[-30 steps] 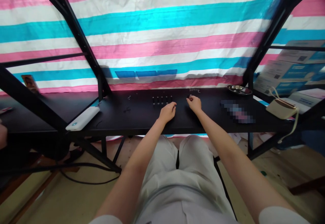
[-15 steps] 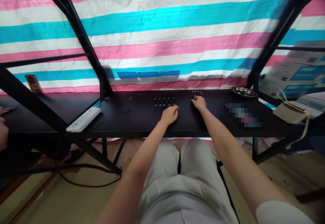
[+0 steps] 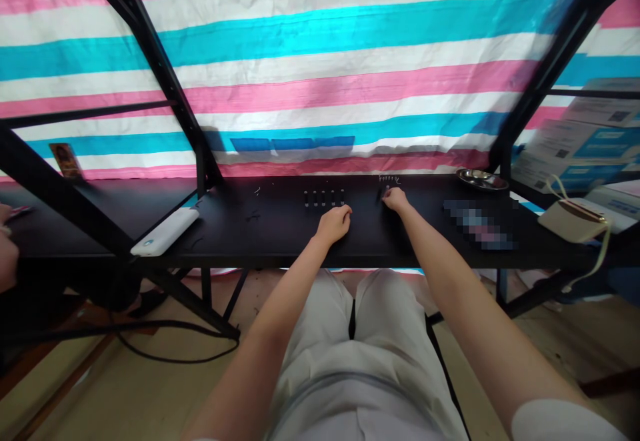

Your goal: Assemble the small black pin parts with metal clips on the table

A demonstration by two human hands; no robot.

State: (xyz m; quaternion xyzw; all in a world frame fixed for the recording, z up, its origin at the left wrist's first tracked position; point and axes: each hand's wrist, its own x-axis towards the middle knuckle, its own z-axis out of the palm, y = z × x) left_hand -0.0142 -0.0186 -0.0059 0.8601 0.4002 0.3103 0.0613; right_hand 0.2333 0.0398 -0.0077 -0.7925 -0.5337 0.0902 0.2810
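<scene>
Several small dark cylinders (image 3: 323, 198) with pale ends stand in a row on the black table (image 3: 235, 234). Just in front of the row's right end rests my left hand (image 3: 334, 225), its fingers curled closed; whatever may be inside is hidden. Further right, my right hand (image 3: 395, 199) is low over the table with thumb and fingers pinched together. A tiny piece seems to be at those fingertips, too small to name. Behind that hand, close to the table's back edge, lies a line of small thin silvery pieces (image 3: 389, 179).
A white oblong device (image 3: 165, 232) lies at left beside a black frame post (image 3: 204, 161). On the right are a shiny metal dish (image 3: 481, 179), a blurred-out flat item (image 3: 477, 224), a cream bag (image 3: 573, 219) and stacked boxes (image 3: 595, 141). Another person's hand (image 3: 7, 254) shows at far left.
My right hand has shifted slightly to the right, still pinched. My left hand stays in place, and the row of cylinders looks the same.
</scene>
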